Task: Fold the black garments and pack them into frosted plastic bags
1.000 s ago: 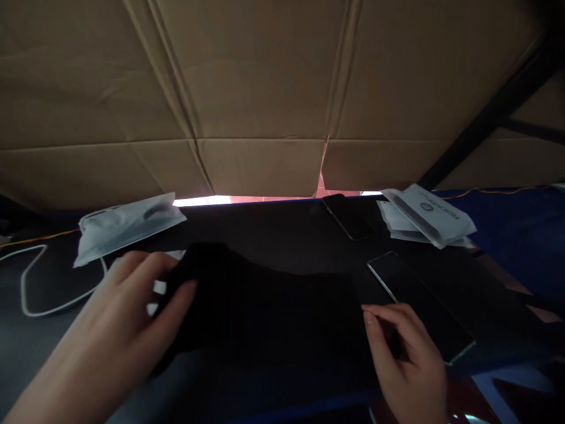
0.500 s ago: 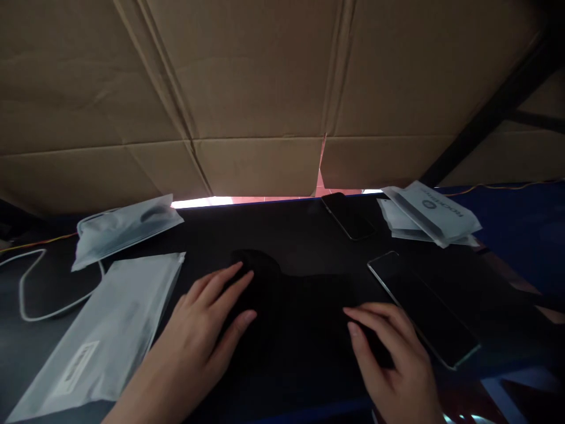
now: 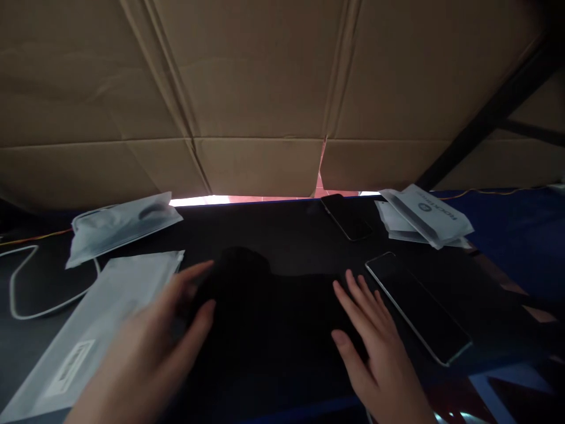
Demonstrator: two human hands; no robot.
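A very dark rounded shape (image 3: 242, 265) lies on the black tabletop (image 3: 291, 241) between my hands; I cannot make out whether it is an object or shadow. My left hand (image 3: 154, 335), slightly blurred, is at its left edge, thumb and fingers apart, partly over a frosted zip pouch (image 3: 128, 282) with a barcode label. Resting near the tabletop on the other side, my right hand (image 3: 371, 335) has its fingers stretched out and holds nothing. Just right of it lies a dark-screened phone (image 3: 417, 309) with a clear edge.
Another dark phone (image 3: 346, 217) lies near the back edge. Several printed white pouches (image 3: 430, 215) are stacked at back right. A filled frosted pouch (image 3: 126, 227) and a white cable (image 3: 48, 309) are at left. Folded cardboard (image 3: 260, 88) stands behind the table.
My left hand has drawn back leftward from the dark shape, over the frosted pouch. My right hand has shifted slightly left and forward, and its fingers have straightened and spread.
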